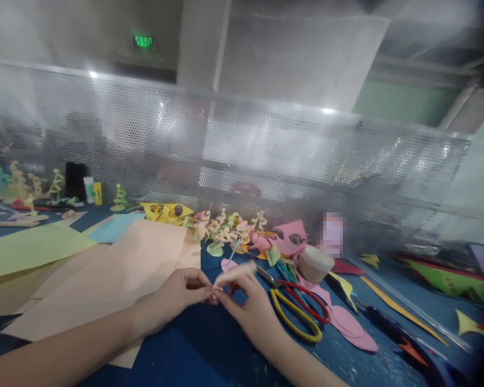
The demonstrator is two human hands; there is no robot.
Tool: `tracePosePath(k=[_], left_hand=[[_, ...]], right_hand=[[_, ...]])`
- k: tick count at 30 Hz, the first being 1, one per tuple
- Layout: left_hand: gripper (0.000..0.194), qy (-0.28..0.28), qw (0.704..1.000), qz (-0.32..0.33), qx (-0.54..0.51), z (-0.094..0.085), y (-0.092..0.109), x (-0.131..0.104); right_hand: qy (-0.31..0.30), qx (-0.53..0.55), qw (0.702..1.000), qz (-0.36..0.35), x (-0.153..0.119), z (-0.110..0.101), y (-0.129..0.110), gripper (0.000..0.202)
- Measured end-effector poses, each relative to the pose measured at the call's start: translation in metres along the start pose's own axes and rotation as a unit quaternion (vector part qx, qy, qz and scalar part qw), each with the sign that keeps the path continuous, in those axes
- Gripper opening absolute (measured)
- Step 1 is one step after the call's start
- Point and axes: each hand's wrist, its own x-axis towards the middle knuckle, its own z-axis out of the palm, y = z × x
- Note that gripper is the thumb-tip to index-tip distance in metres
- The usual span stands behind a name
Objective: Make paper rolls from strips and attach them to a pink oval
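Observation:
My left hand (185, 293) pinches a small pale pink piece (215, 289) between thumb and forefinger, just above the blue table. On its other side, the fingertips of my right hand (244, 301) grip the same piece, so both hands nearly touch. The piece looks like paper, but its shape is mostly hidden by my fingers and blurred. Right beside my right hand lie scissors (296, 312) with a red and a yellow handle loop. Behind my fingers is a pink disc (228, 264) with a thin light blue stick rising from it.
Large peach sheets (105, 274) and a green sheet (36, 247) cover the left side. Small curled paper figures (226, 226) stand at the back. A white tub (315, 264), pink cut-outs (353, 327) and a dark glue gun or similar tool (391, 322) lie on the right.

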Motion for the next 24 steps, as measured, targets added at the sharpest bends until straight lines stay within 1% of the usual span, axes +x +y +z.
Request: tracePosePath(k=[1, 4, 7, 10, 13, 15, 19, 22, 24], left_hand=[[0.013, -0.004, 1.000, 0.003, 0.003, 0.000, 0.001, 0.000], [0.012, -0.011, 1.000, 0.006, 0.008, 0.002, 0.007, -0.003], [0.011, -0.015, 1.000, -0.001, 0.006, 0.005, 0.012, -0.005], [0.010, -0.012, 1.000, 0.000, 0.021, 0.005, 0.010, -0.004], [0.014, -0.011, 0.999, 0.017, 0.049, 0.003, 0.004, -0.002], [0.014, -0.005, 0.998, 0.022, 0.067, 0.002, 0.001, -0.001], [0.014, -0.002, 0.995, 0.024, 0.094, 0.002, 0.001, -0.001], [0.014, -0.004, 0.994, 0.030, 0.103, 0.003, 0.002, -0.002], [0.016, -0.015, 0.993, 0.029, 0.111, 0.002, 0.002, -0.002]], right_hand=[[0.002, 0.023, 1.000, 0.017, 0.000, 0.002, 0.001, 0.001], [-0.011, 0.095, 0.993, 0.070, 0.000, 0.006, 0.004, 0.009], [-0.034, 0.124, 0.987, 0.101, 0.000, 0.008, 0.004, 0.012], [-0.032, 0.130, 0.985, 0.113, 0.001, 0.007, 0.002, 0.010], [-0.024, 0.139, 0.982, 0.128, 0.002, 0.006, 0.001, 0.012], [-0.029, 0.154, 0.978, 0.136, 0.001, 0.006, 0.000, 0.014], [-0.042, 0.196, 0.969, 0.144, 0.000, 0.006, 0.000, 0.017], [-0.030, 0.209, 0.965, 0.153, 0.001, 0.007, 0.002, 0.019], [-0.022, 0.217, 0.963, 0.158, 0.002, 0.007, 0.004, 0.020]])
